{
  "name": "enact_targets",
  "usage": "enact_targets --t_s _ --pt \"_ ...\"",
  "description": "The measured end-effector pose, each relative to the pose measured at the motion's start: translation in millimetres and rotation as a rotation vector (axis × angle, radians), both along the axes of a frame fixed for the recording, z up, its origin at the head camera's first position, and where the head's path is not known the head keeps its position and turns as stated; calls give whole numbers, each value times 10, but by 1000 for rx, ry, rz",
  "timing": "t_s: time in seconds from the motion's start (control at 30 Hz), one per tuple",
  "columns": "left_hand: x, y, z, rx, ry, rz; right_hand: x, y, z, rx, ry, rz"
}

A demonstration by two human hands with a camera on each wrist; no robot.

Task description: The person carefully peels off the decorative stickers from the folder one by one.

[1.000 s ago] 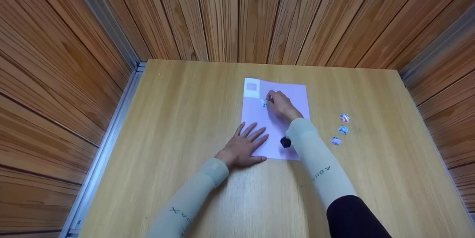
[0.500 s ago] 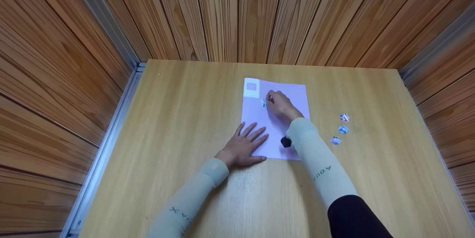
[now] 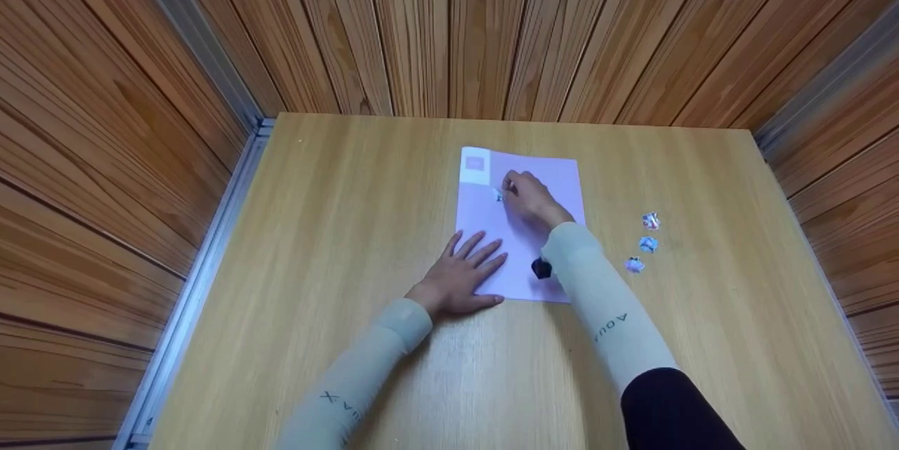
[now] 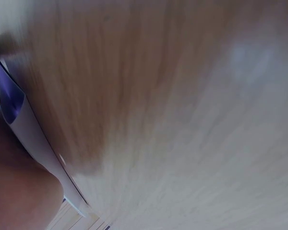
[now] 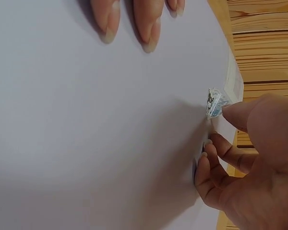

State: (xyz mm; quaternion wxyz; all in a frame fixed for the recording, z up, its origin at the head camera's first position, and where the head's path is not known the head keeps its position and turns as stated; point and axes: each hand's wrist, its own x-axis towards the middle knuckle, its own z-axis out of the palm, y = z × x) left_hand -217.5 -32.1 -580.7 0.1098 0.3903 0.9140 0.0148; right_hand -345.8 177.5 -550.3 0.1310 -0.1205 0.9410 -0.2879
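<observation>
Soft shadows on paper (image 5: 110,110); left wrist view blurred (with glare)

4 stkrs (image 3: 648,244), 1 sht (image 3: 479,210)

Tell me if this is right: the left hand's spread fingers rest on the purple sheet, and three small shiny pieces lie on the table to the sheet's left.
The side is wrong: the head view shows the three small shiny pieces on the table to the right of the purple sheet. The rest stands: the left hand has its spread fingers on the sheet.
</observation>
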Motion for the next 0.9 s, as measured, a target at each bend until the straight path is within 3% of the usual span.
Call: enact_targets --t_s 0.9 --pt "9 2 33 5 13 1 -13 20 -17 -31 21 9"
